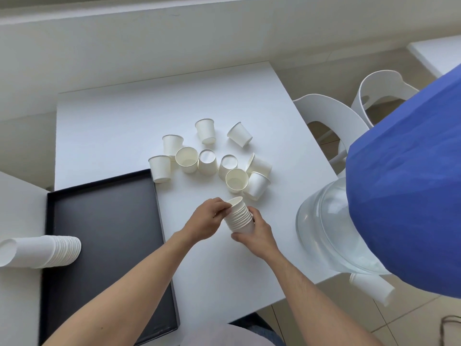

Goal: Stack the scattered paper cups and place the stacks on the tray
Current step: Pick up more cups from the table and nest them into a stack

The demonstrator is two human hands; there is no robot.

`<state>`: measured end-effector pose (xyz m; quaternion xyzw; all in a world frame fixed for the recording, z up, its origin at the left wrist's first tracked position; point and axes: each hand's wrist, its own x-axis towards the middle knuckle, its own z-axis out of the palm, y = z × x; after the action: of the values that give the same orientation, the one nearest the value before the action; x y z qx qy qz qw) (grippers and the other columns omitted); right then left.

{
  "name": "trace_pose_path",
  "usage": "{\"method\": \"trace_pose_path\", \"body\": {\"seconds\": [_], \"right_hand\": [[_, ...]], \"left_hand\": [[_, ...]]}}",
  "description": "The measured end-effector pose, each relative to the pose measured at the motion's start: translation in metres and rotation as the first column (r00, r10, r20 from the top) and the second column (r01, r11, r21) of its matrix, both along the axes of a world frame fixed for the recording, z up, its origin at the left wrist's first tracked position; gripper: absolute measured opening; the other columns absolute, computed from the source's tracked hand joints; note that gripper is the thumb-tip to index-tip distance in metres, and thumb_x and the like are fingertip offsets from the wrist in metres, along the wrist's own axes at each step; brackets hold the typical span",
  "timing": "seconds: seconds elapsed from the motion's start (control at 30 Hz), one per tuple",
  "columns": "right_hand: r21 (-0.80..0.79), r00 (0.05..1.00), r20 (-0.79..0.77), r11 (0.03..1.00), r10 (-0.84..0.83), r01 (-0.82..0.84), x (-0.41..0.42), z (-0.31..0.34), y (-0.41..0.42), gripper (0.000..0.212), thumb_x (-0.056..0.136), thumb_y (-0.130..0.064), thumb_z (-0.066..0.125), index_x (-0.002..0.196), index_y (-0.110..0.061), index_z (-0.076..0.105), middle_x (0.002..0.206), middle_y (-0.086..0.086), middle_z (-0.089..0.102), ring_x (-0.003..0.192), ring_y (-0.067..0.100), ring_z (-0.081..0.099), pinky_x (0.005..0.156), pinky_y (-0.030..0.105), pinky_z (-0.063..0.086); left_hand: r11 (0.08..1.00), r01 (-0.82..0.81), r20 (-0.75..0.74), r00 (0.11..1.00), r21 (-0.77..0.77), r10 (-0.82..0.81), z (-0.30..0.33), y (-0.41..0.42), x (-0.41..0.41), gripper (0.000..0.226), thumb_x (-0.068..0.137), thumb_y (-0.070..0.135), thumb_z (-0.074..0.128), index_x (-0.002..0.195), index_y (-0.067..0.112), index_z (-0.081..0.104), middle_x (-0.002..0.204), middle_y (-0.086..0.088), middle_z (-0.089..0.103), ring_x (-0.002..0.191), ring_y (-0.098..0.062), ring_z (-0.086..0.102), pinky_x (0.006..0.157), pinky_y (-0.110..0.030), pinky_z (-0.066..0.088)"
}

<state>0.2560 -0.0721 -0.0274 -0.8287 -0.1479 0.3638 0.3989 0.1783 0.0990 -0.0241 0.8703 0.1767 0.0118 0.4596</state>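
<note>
My right hand (258,232) grips the base of a short stack of white paper cups (239,216), tilted with its mouth up and to the left. My left hand (208,219) pinches the rim of the stack's top cup. Several loose paper cups (210,158) lie scattered on the white table (112,126) beyond my hands, some upright, some upside down, some on their sides. A black tray (104,221) lies at the table's left. A long finished stack of cups (42,250) lies on its side across the tray's left edge.
A water-cooler bottle (324,226) under a blue cover (411,183) stands close to the right of my hands. Two white chairs (331,113) stand beyond the table's right edge. A white wall ledge runs behind the table.
</note>
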Motion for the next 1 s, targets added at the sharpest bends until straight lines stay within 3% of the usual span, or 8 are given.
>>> {"method": "trace_pose_path", "body": {"seconds": [0.17, 0.27, 0.37, 0.43, 0.53, 0.67, 0.8, 1.0], "right_hand": [[0.036, 0.999, -0.013, 0.998, -0.046, 0.047, 0.002, 0.000, -0.009, 0.070, 0.067, -0.021, 0.082, 0.126, -0.038, 0.048, 0.105, -0.011, 0.066, 0.092, 0.009, 0.065, 0.073, 0.029, 0.057], [0.040, 0.998, -0.011, 0.997, -0.068, 0.068, 0.005, 0.000, -0.016, 0.071, 0.067, -0.021, 0.082, 0.127, -0.038, 0.047, 0.105, -0.013, 0.065, 0.093, 0.008, 0.065, 0.073, 0.027, 0.056], [0.035, 0.997, 0.002, 0.996, -0.081, 0.081, 0.007, 0.000, -0.021, 0.072, 0.067, -0.021, 0.082, 0.128, -0.036, 0.047, 0.108, -0.014, 0.064, 0.096, 0.008, 0.063, 0.075, 0.025, 0.054], [0.028, 0.997, 0.018, 0.996, -0.081, 0.081, 0.010, 0.000, -0.026, 0.071, 0.067, -0.021, 0.083, 0.128, -0.034, 0.048, 0.109, -0.013, 0.064, 0.097, 0.009, 0.063, 0.076, 0.026, 0.054], [0.021, 0.996, 0.036, 0.996, -0.085, 0.084, 0.014, 0.000, -0.032, 0.071, 0.068, -0.020, 0.082, 0.129, -0.033, 0.048, 0.109, -0.012, 0.064, 0.098, 0.010, 0.062, 0.074, 0.023, 0.051], [0.020, 0.995, 0.044, 0.996, -0.091, 0.090, 0.019, 0.001, -0.036, 0.071, 0.068, -0.019, 0.082, 0.128, -0.034, 0.048, 0.109, -0.013, 0.064, 0.098, 0.010, 0.062, 0.072, 0.021, 0.050], [0.016, 0.995, 0.046, 0.996, -0.084, 0.084, 0.019, 0.000, -0.037, 0.070, 0.068, -0.019, 0.082, 0.126, -0.037, 0.048, 0.108, -0.017, 0.063, 0.097, 0.006, 0.062, 0.073, 0.021, 0.050], [-0.009, 0.998, 0.051, 0.999, -0.045, 0.046, 0.013, -0.005, -0.043, 0.068, 0.067, -0.021, 0.080, 0.123, -0.039, 0.046, 0.109, -0.015, 0.061, 0.098, 0.010, 0.060, 0.077, 0.028, 0.053]], "left_hand": [[0.994, 0.047, -0.024, 0.999, -0.101, -0.049, 0.000, -0.010, 0.006, 0.023, 0.097, 0.030, 0.058, 0.112, 0.019, 0.070, 0.096, 0.008, 0.058, 0.079, -0.008, 0.054, 0.077, -0.022, 0.044], [0.981, -0.109, 0.016, 0.993, -0.163, 0.114, 0.002, -0.012, 0.015, 0.026, 0.091, 0.039, 0.064, 0.115, 0.029, 0.066, 0.102, 0.011, 0.056, 0.066, -0.005, 0.054, 0.071, -0.018, 0.045], [0.980, -0.189, 0.000, 0.982, 0.058, 0.189, 0.001, -0.009, 0.029, 0.032, 0.091, 0.029, 0.066, 0.122, 0.022, 0.062, 0.117, 0.006, 0.056, 0.067, -0.013, 0.059, 0.078, -0.030, 0.047], [0.974, -0.118, -0.065, 0.989, 0.195, 0.133, 0.000, -0.005, 0.038, 0.041, 0.092, 0.026, 0.063, 0.131, 0.021, 0.055, 0.133, 0.006, 0.050, 0.084, -0.022, 0.063, 0.085, -0.038, 0.048], [0.939, 0.030, -0.191, 0.981, 0.342, 0.038, -0.002, -0.001, 0.051, 0.050, 0.093, 0.024, 0.059, 0.141, 0.024, 0.044, 0.144, 0.009, 0.041, 0.106, -0.028, 0.059, 0.083, -0.042, 0.049], [0.912, 0.065, -0.277, 0.959, 0.406, 0.054, -0.008, 0.000, 0.060, 0.035, 0.096, 0.020, 0.055, 0.130, 0.017, 0.054, 0.128, -0.003, 0.053, 0.105, -0.034, 0.057, 0.076, -0.040, 0.044], [0.908, -0.065, -0.179, 0.972, 0.413, 0.151, -0.011, -0.005, 0.049, 0.016, 0.098, 0.015, 0.048, 0.103, 0.008, 0.061, 0.104, -0.008, 0.056, 0.091, -0.034, 0.053, 0.065, -0.036, 0.035], [0.881, -0.459, 0.036, 0.888, 0.113, 0.458, -0.002, -0.012, 0.018, 0.010, 0.097, 0.013, 0.051, 0.098, 0.007, 0.059, 0.097, -0.004, 0.056, 0.083, -0.024, 0.052, 0.075, -0.037, 0.043]]}}
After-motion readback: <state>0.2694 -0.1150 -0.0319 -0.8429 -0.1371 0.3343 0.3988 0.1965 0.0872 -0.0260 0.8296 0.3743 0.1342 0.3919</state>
